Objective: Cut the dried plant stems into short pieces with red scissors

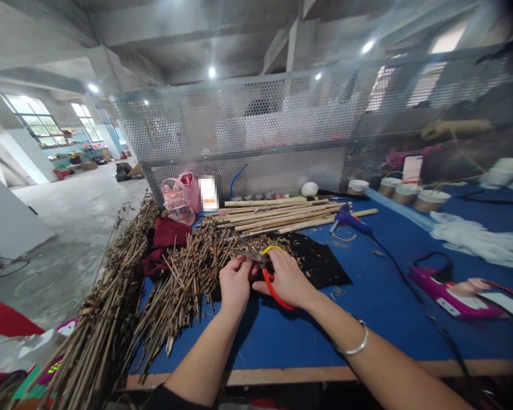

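Note:
My right hand (pixel 288 280) grips a pair of pruning shears (pixel 255 254), one handle yellow and the other red, with the handles spread apart. The metal blades point left, just above my left hand (pixel 236 285). That hand's fingers are pinched together close to the blades; what they hold is too small or hidden to make out. Beneath and beyond both hands, dry brown stems (pixel 192 267) lie in a loose heap, partly on a black sheet (pixel 320 259) strewn with small plant bits.
Pale wooden sticks (pixel 282 215) lie behind the hands. A blue glue gun (pixel 346 219) and purple power strip (pixel 457 293) are to the right. A tall stem bundle (pixel 98 307) leans at the table's left edge. Perforated metal panels (pixel 248 131) stand behind a pink bag (pixel 186 193).

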Tool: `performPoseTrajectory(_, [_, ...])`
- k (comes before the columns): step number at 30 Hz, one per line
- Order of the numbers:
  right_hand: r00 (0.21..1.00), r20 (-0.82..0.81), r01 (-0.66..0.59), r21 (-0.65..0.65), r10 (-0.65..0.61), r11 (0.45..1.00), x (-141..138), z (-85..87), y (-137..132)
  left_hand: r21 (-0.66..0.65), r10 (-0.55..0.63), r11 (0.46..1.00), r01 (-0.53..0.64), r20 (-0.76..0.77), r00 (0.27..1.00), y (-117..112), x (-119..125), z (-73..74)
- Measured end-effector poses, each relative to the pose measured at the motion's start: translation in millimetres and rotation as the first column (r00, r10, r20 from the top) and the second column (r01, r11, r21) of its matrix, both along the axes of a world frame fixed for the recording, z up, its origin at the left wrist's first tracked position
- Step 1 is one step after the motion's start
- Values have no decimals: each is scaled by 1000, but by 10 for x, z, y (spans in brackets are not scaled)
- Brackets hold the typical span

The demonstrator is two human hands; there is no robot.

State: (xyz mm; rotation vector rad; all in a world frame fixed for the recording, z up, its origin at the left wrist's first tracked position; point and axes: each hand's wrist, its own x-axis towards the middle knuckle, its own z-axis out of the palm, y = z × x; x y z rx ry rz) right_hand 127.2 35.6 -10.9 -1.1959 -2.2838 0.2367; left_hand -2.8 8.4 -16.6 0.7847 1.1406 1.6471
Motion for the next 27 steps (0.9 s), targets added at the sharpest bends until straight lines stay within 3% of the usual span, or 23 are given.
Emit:
performPoseTrajectory(4, [1000,3,19,-10,-19,1000,-1,14,-6,-14,16,1000,-17,-75,997,2,7,-20])
performPoseTrajectory(9, [998,14,64,-159,-62,985,-12,-8,-2,-14,11,1000,-13,-154,988,5,-4,-17])
performPoseTrajectory(17, [993,30,118,-205,-114,972,-18,-80,44,-36,19,999,-23,-96,995,32,-42,-62])
performPoseTrajectory(24, [994,46,106,-221,-99,970,14,-89,104,41,10,999,-2,-193,981,73,-55,-127])
performPoseTrajectory(27, [991,63,128,-197,-118,972,33,-66,104,-10,8,1000,-9,-92,996,89,-46,-128])
